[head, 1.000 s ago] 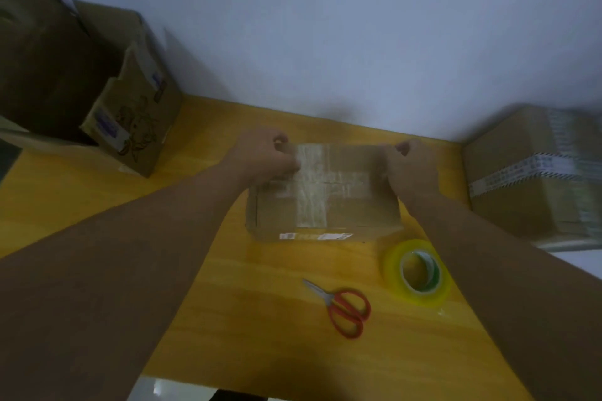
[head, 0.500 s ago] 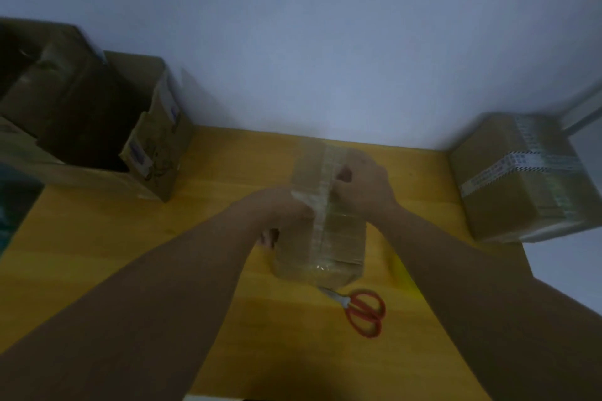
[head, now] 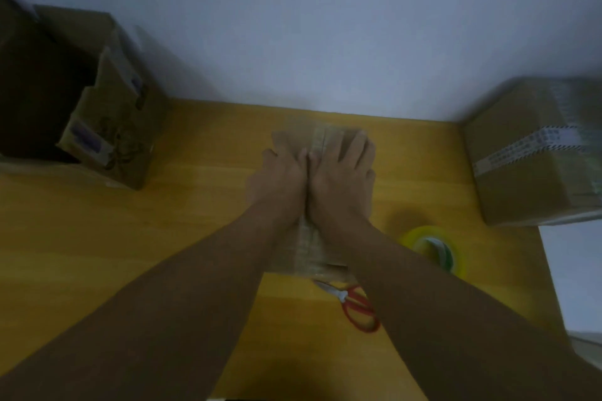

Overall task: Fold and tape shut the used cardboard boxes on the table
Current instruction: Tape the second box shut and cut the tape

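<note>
A pale wall stands behind a yellow wooden table; the light is dim and the edges of the head view are blurred.

A small cardboard box lies at the middle of the table, its long side running away from the person, and a strip of clear tape runs along its top. Both hands rest flat on that top, side by side and touching. The left hand and the right hand have straight, spread fingers that press on the cardboard and grasp nothing.

Red-handled scissors lie just beside the box's near end. A yellow-green tape roll lies near its right side. An open box stands at far left. A taped box sits at far right.
</note>
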